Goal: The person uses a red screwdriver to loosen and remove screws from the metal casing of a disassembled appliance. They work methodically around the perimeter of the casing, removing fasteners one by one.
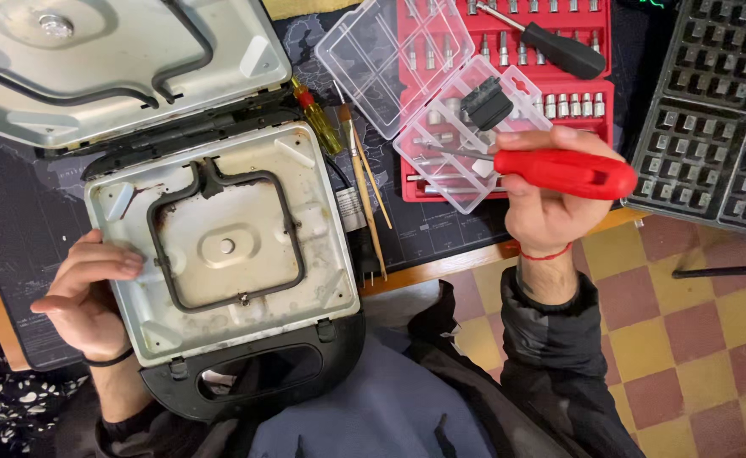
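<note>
Hands first: your left hand [89, 297] lies flat on the left edge of the opened waffle maker [224, 254], fingers [123, 263] spread out and released, gripping nothing, just pressing the metal housing. Waffle maker's lower half overhangs the table [16, 220] edge toward your lap, black handle [254, 373] nearest you; its heating element [224, 242] loops around the middle of the bare tray. Right of the waffle maker, your right hand [547, 199] is clenched round a red-handled screwdriver [564, 172], held level above the table edge, shaft pointing back toward the waffle maker. Just right of the housing lie a thin brush [364, 199] and a yellow screwdriver [320, 123]. Further right & back, a clear parts box [415, 93] sits open over a red socket set [560, 76]. Behind the waffle maker, its lid half [118, 68] is flipped open. Far right: removed black waffle plates [712, 110].
</note>
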